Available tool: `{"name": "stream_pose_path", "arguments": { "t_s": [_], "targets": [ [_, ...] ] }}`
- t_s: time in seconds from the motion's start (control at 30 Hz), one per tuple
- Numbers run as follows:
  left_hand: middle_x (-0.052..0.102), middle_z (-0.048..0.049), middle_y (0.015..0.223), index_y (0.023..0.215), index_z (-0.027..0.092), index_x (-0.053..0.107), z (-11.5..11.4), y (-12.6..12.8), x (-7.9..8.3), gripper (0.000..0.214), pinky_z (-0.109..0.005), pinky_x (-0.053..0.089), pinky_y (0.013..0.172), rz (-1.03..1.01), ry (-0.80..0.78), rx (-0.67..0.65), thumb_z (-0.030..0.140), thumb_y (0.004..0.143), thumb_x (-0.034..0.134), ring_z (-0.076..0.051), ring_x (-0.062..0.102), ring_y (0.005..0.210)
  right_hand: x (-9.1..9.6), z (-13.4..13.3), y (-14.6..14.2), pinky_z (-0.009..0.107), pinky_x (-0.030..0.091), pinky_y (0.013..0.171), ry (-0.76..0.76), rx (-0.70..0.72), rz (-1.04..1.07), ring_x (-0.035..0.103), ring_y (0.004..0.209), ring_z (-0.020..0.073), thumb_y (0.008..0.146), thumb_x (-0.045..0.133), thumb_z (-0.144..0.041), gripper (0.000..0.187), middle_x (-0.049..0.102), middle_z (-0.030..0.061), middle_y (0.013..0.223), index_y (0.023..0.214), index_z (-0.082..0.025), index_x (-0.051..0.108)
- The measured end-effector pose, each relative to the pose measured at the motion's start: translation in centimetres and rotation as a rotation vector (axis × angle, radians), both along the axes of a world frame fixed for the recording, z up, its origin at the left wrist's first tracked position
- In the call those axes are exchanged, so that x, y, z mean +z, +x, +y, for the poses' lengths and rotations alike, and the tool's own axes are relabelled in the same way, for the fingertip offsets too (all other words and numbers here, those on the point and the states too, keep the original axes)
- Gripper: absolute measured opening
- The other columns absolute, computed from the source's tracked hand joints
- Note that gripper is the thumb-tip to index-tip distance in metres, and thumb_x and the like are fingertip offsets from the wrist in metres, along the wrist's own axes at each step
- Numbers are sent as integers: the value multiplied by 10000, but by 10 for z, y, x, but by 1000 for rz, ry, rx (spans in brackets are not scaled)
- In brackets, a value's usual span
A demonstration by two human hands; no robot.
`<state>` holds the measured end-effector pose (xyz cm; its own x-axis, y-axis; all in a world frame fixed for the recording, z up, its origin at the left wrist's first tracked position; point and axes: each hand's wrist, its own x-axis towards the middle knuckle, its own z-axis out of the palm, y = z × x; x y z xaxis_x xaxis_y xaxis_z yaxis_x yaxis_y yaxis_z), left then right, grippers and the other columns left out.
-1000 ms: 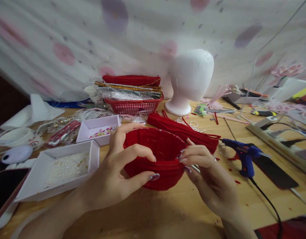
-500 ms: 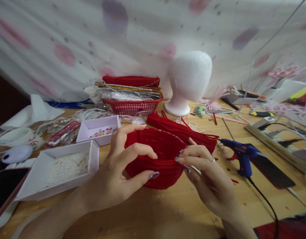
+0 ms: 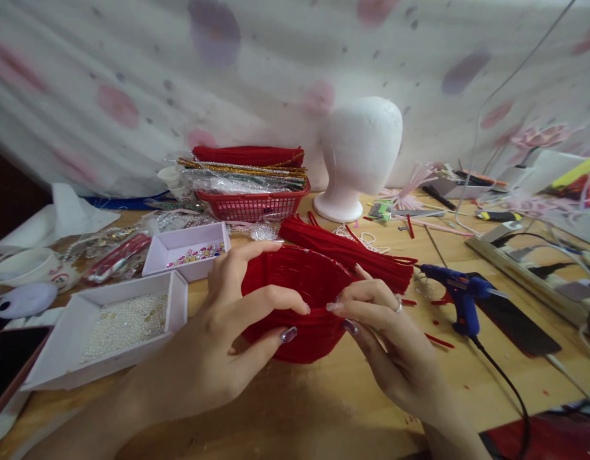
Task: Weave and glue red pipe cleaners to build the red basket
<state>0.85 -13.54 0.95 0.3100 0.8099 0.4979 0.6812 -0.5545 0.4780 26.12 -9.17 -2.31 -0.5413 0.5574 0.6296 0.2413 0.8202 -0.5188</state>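
Observation:
A round red bowl-shaped basket (image 3: 316,342), apparently made of fuzzy pipe cleaners, is tilted so that its open top partly faces me. My left hand (image 3: 232,326) is curled around its left side, thumb against the outer wall and index fingertip at the front rim. On the right part of the front rim, my right hand (image 3: 385,326) pinches the edge between thumb and fingers. The two sets of fingertips are close together. Whether the right fingers also hold a separate strand is hidden. Behind the basket lies a bundle of red pipe cleaners (image 3: 371,255).
A blue glue gun (image 3: 460,294) and a dark phone (image 3: 515,319) lie right, near a power strip (image 3: 529,268). Left are a box of pearl beads (image 3: 126,322) and a box of gems (image 3: 194,252). A foam head (image 3: 359,150) and a red plastic basket (image 3: 256,204) stand behind.
My right hand has shifted left along the front rim, bringing its fingertips nearer to my left index finger. My left hand keeps its hold. The whole view has slid slightly.

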Motion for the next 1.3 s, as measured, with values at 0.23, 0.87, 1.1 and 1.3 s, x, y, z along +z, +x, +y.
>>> {"name": "stream_pose_path", "arguments": {
  "t_s": [0.23,0.87,1.1,1.3],
  "targets": [
    [430,-14,1523,1123,376,651,-2,0,3,366,-529,489,1153,27,-21,-3,116,876,579,-282,446,1443,4,-2,-2,358,375,1129,-29,32,-23,558,1051,151,973,463,24,433,565,27,1092,1306,-234,560],
    [377,-26,1520,1210,338,560,1,-5,4,332,-465,383,1223,-21,-53,-24,153,939,604,-247,352,1492,4,-3,1,320,417,994,-41,39,-31,556,1009,136,983,444,18,383,553,18,1054,1253,-226,567],
    [411,-18,1484,1068,317,610,20,-23,-7,251,-409,369,1198,-257,-109,-194,194,890,737,-222,386,1458,0,4,4,210,478,893,-56,11,14,548,1085,127,994,472,-15,363,538,44,1158,1244,-248,595],
    [435,-22,1468,1062,314,606,25,-19,-14,273,-453,350,1191,-332,-159,-216,220,871,777,-231,413,1418,-3,8,9,190,434,1020,-44,-21,41,535,1179,114,1011,452,-31,329,532,48,1192,1210,-248,600]
  ]
}}
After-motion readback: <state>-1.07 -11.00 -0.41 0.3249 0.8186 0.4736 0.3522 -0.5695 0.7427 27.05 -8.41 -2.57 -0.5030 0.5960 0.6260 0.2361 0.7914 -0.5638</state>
